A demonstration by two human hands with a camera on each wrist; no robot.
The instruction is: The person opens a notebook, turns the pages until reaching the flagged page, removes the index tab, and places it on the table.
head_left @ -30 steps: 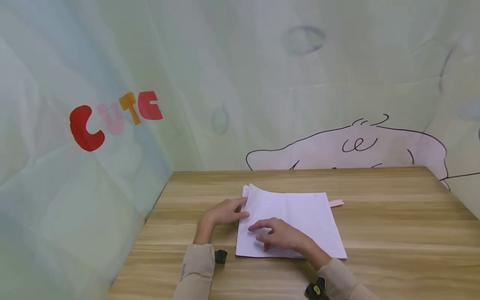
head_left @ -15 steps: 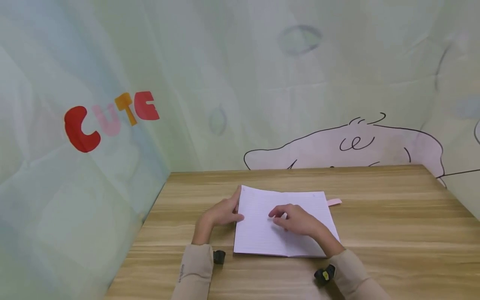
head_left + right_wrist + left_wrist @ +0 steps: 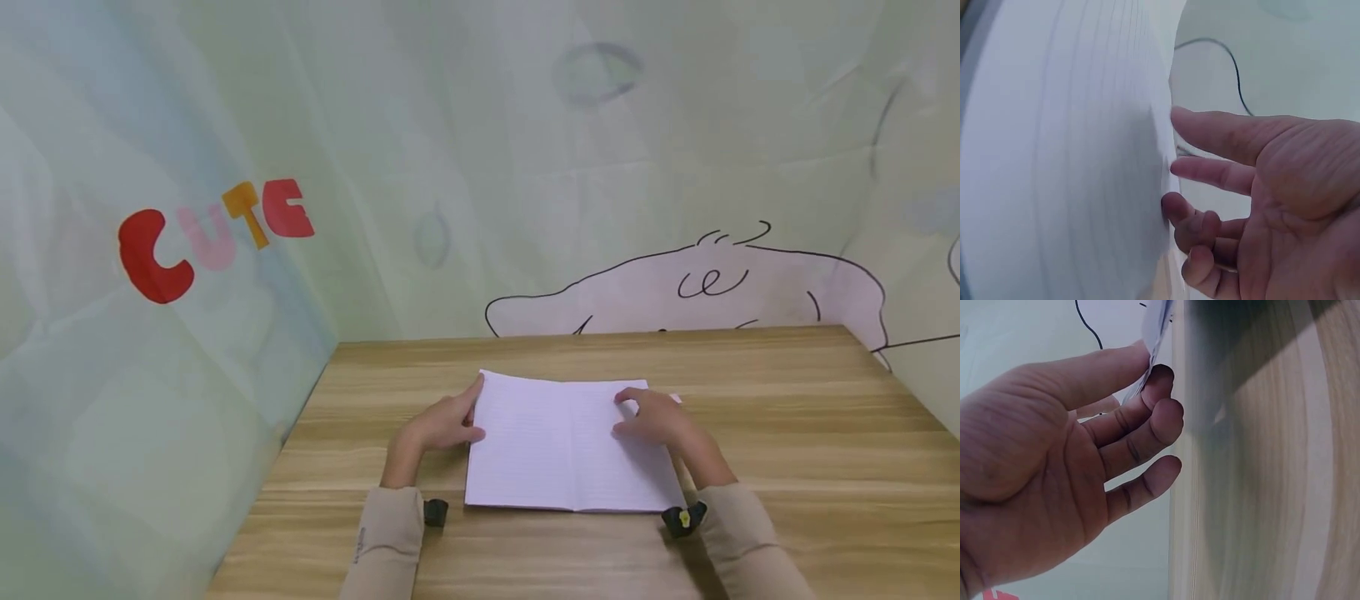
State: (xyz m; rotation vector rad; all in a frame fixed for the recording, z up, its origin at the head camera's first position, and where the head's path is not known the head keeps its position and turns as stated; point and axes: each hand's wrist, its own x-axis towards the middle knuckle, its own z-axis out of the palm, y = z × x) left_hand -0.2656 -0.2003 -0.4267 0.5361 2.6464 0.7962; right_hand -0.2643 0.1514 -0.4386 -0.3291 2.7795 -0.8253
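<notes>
— Two hands' state?
— L hand (image 3: 446,422) pinches L edge of open notebook (image 3: 523,450), nr far edge of tabletop (image 3: 825,442); R hand (image 3: 654,418) loose, over R page (image 3: 606,477).
— Tip?
— Prob. light L pinch, smooth R page outward.

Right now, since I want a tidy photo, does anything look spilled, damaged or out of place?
Nothing looks spilled or visibly damaged. The notebook lies open on the table, its left edge pinched by the left hand. Only the backdrop looks slightly untidy: it is wrinkled.

A notebook (image 3: 525,454) lies on the table (image 3: 352,400), left hand (image 3: 442,423) at its left edge, right hand (image 3: 654,418) over right half.
</notes>
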